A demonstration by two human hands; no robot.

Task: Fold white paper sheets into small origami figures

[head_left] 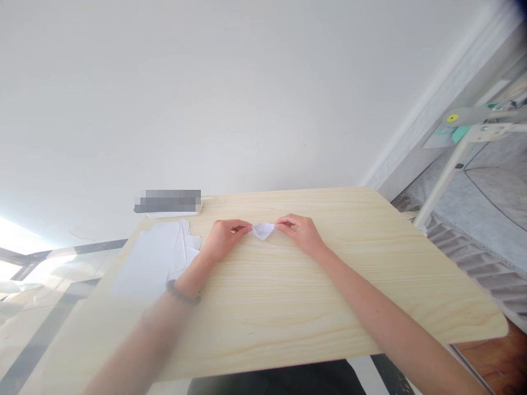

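Pale wood-grain counter [267, 312] lay under the folded paper [263, 230], twelve o'clock of centre, pinched by the left hand [221, 238] at nine o'clock and right hand [303, 232] at three, where uneven pull risked tearing it.

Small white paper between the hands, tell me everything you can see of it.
The paper is white, thin-looking and apparently folded, roughly a triangle with its point toward the person and its wide edge away. Faint shading suggests creases, too small to make out. The left hand pinches one end corner, the right hand the other. It is over the far half of the wooden-looking table; whether it touches the top is unclear.
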